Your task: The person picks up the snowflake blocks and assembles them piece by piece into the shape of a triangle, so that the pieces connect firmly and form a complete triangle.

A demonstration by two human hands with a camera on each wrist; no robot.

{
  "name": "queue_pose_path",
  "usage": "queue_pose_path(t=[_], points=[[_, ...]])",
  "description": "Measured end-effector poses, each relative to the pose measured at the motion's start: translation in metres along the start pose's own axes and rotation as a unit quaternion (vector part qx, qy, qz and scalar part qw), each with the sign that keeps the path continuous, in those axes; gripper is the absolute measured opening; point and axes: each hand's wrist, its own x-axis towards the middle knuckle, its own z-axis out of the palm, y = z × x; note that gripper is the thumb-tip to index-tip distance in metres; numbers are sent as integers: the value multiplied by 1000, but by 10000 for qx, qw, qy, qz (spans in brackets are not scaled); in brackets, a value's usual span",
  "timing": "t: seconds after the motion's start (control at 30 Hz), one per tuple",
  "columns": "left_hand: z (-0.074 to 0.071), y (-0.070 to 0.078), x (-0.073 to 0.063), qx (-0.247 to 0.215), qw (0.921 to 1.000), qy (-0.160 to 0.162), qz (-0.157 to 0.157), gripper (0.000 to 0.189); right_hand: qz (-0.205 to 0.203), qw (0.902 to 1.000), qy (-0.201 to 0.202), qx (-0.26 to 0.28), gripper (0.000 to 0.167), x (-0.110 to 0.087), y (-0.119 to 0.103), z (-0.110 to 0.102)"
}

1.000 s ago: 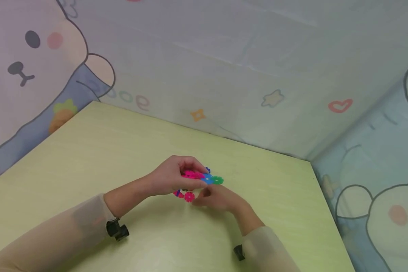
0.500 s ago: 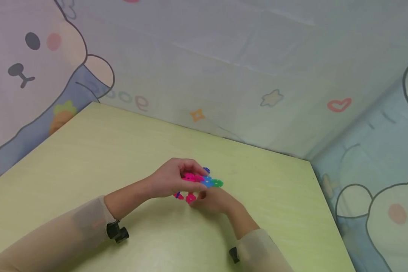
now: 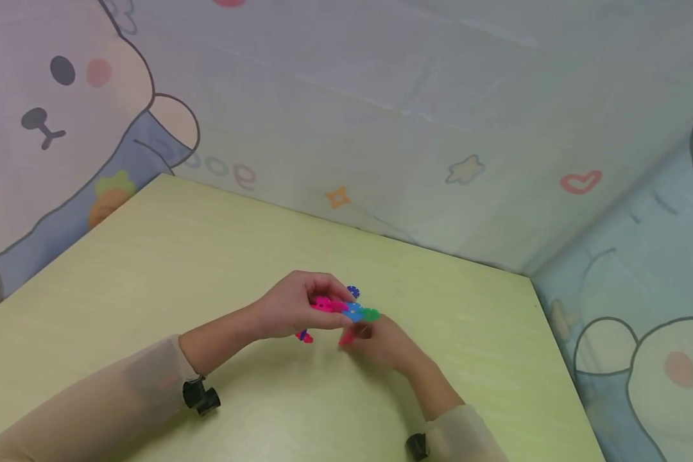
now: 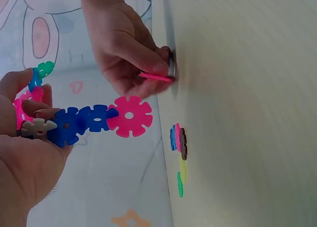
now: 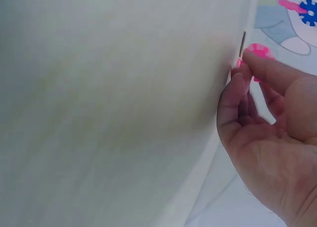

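Left hand (image 3: 294, 305): clamped on the disc build, fingers bent over it, thumb on the near side.
Disc build (image 4: 67, 128): in left hand; notched flower-shaped discs slotted together.
Build, fingertip side: pink, then light blue disc (image 3: 353, 312), then green disc (image 3: 371, 315), sticking out past left fingertips.
Build, other branch: pale disc (image 4: 37, 127) against left hand, two dark blue, pink end disc (image 4: 130, 129) farthest out.
Dark blue disc (image 3: 353, 292): just beyond left fingertips; cannot tell if joined.
Right hand (image 3: 384, 343): thumb and finger together, pinching a pink disc.
Pink disc (image 3: 346, 337): at right fingertips, near the build but apart from it.
Loose discs (image 4: 179, 138): on tabletop (image 3: 150, 256), apart from both hands, to right hand's left; blue, pink, brown, yellow, green.
Sleeves (image 3: 133, 378): pale, behind both hands.
Backdrop (image 3: 381, 96): cartoon print, beyond both hands.
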Motion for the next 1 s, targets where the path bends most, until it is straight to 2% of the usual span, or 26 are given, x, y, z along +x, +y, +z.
queue_pose_path(t=[0.13,0.27,0.33,0.47,0.57,0.77,0.87,1.0], points=[[-1,-2,1,-20,9997,146,-203,28,235,9992,294,160,4,-16,0,-10],[-2,-5,2,-61,9993,208,-299,28,439,9930,722,826,10,-36,-7,-24],[-2,-6,3,-85,9993,205,-301,29,479,9855,1019,1267,17,-44,-10,-30],[-2,-7,3,-171,9992,185,-296,30,339,9628,1508,2219,32,-56,-16,-41],[-3,-8,3,-202,9992,172,-296,31,219,9487,1505,2772,36,-61,-17,-48],[-2,-7,3,-254,9990,173,-333,30,263,9290,1238,3477,44,-65,-19,-50],[-2,-6,3,-265,9989,166,-337,30,189,9226,1186,3666,45,-65,-19,-49],[-1,-6,4,-238,9990,144,-345,30,98,9197,1128,3760,47,-64,-21,-48]])
